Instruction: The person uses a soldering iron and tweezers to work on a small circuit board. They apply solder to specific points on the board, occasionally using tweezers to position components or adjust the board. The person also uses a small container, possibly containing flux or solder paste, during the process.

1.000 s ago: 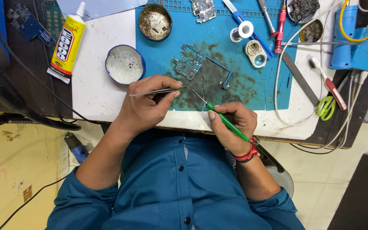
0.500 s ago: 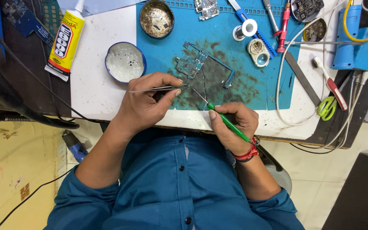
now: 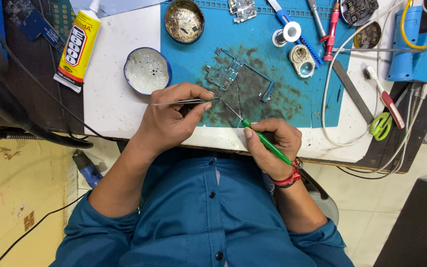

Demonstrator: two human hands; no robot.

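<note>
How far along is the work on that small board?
Done: the bare circuit board lies on the blue mat. In hand: the left hand pinches tweezers, and the right hand holds a green screwdriver, tips meeting off the board. Left: nothing looks reassembled.

1. View slid: glue tube (image 3: 77,47) and tin lid (image 3: 147,70) now sit further right in frame
2. Left hand (image 3: 171,118) with tweezers (image 3: 186,102) edged closer to right hand (image 3: 273,143)
3. Green screwdriver (image 3: 265,142) tip now meets the tweezer tip
</note>
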